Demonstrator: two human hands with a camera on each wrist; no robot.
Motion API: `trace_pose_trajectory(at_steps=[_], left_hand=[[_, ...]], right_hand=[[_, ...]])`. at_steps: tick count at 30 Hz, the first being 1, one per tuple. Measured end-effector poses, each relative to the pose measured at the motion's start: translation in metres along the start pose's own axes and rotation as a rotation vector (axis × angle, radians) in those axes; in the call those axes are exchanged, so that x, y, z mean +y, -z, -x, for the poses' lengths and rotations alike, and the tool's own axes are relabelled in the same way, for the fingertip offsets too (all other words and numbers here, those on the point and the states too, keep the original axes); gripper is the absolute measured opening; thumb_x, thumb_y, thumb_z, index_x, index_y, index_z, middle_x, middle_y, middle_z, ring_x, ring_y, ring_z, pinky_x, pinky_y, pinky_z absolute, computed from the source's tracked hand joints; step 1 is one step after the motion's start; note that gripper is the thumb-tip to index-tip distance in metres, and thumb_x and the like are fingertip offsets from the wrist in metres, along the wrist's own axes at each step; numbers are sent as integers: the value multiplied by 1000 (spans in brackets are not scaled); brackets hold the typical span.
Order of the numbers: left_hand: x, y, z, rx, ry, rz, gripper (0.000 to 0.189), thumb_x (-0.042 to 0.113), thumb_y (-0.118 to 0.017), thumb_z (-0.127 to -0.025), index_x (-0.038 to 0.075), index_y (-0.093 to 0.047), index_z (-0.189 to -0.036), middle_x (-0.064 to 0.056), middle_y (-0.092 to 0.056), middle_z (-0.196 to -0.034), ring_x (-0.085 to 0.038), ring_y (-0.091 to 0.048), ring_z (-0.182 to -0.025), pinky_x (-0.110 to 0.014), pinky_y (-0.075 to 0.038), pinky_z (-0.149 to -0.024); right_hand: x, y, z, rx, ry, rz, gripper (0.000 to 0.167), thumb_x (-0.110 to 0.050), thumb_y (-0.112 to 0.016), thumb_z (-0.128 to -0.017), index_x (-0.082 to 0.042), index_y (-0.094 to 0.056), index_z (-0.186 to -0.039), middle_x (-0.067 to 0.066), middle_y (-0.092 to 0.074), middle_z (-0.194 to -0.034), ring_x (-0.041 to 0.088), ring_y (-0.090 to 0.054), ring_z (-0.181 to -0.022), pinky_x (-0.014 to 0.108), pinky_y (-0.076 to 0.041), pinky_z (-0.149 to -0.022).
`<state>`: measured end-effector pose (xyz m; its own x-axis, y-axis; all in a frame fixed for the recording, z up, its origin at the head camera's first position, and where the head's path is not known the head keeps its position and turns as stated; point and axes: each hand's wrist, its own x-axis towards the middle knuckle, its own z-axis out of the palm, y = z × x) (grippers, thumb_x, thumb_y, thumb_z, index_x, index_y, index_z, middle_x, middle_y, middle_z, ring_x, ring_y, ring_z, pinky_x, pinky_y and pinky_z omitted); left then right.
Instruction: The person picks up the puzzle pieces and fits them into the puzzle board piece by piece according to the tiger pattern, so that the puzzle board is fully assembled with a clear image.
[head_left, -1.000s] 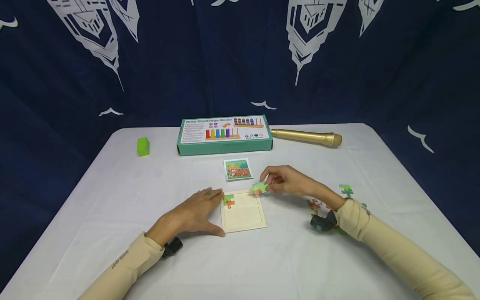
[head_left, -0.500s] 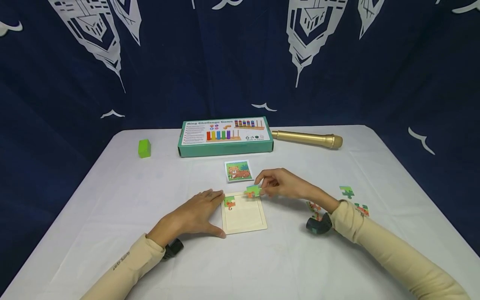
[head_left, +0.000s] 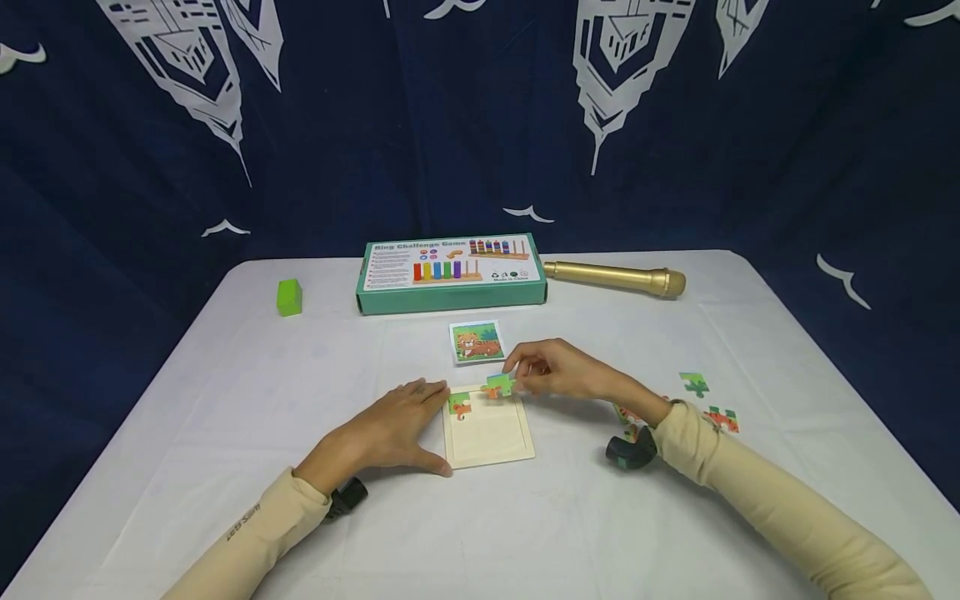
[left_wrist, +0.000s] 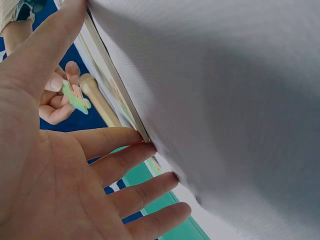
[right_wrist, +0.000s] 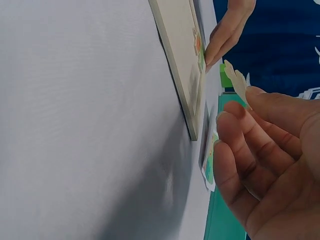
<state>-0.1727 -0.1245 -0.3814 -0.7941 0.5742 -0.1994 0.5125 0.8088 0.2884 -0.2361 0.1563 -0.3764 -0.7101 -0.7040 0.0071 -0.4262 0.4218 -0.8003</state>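
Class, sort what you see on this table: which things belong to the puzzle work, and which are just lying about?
In use: puzzle piece pinched by right hand; puzzle tray steadied by left hand; picture card; loose pieces.

Lying about: green box; gold microphone; green block.

card (head_left: pixel 476 342) behind tray (head_left: pixel 487 433), box (head_left: pixel 452 272) probably farthest

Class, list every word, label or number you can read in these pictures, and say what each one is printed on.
"Ring Challenge Game": title on the lid of the teal box.
"Made in China": small print low on the same lid, barely legible.
Rows of fine print on the lid's left part: too small to read.
Dark lettering on the left sleeve: upside down and blurred, unreadable.
Picture card: a drawing only, no words.
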Motion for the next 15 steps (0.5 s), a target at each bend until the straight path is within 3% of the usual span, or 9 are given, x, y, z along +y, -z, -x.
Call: trace_pose_trajectory(at_steps=[15], left_hand=[[0, 0, -1, -8, 15, -6, 108, 62, -77, -68, 3, -34, -148, -9, -31, -155, -37, -24, -142, -46, -22, -116]], right_hand=[[1, -8, -6, -35, -5, -16, 19, -3, -66, -89, -2, -64, -108, 7, -65, -80, 11, -51, -61, 19, -40, -54]])
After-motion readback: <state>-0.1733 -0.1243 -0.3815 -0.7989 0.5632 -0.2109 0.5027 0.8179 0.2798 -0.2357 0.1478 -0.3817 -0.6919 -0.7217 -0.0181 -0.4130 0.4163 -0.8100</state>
